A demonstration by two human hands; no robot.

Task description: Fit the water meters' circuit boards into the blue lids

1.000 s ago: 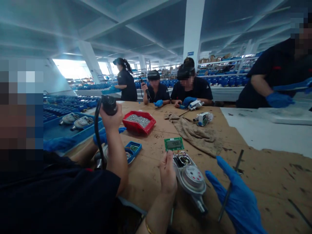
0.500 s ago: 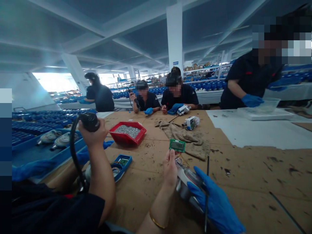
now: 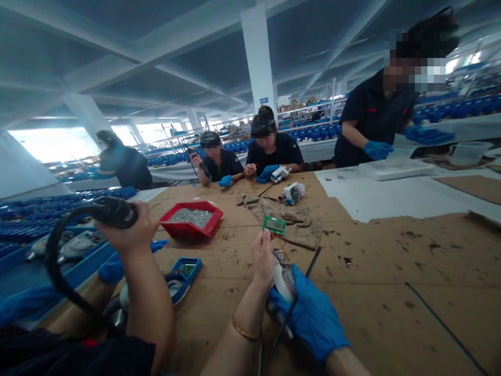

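Pinching a green rectangular circuit board with a grey display by its lower left corner, the bare left grip had thumb and finger pressed on it, the board standing up just beyond them. Thin coloured wires ran from the board down towards a rounded grey-and-white meter, just right of the left grip. The blue-gloved right grip was wrapped around the meter; a slim dark rod crossed that grip, though whether the fingers clasped it I could not tell. Doing this well, I judged, meant taking the board only by its edge, leaving the display uncovered, and moving both grips together so that no wire was tugged. The rod's end wanted watching near the wires. Beyond both grips, a crumpled brown cloth lay on the cardboard-covered bench. Left of the left grip were an open blue plastic housing and, farther off, a red plastic bin of small metal pieces. Well left, a co-worker's bare hand held a black cylindrical tool.
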